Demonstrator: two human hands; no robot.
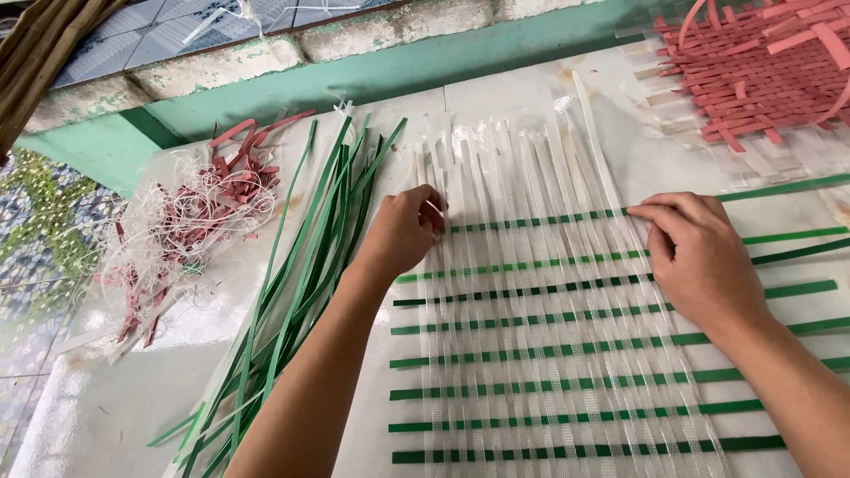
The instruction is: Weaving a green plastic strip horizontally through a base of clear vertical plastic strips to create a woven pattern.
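Observation:
A flat woven mat (549,354) of several clear plastic strips crossed by green strips lies on a pale floor. My left hand (403,230) is curled at the mat's upper left edge, pinching the end of a clear strip (436,209). My right hand (695,252) rests palm down on the mat's upper right, fingertips pressing the topmost green strip (531,221) against the clear strips. Loose ends of the clear strips fan out beyond the top green strip.
A bundle of loose green strips (301,265) lies left of the mat. Further left sits a pile of pink scraps and white threads (190,226). A pink woven piece (761,71) lies at the top right. A green-painted ledge (398,75) borders the far side.

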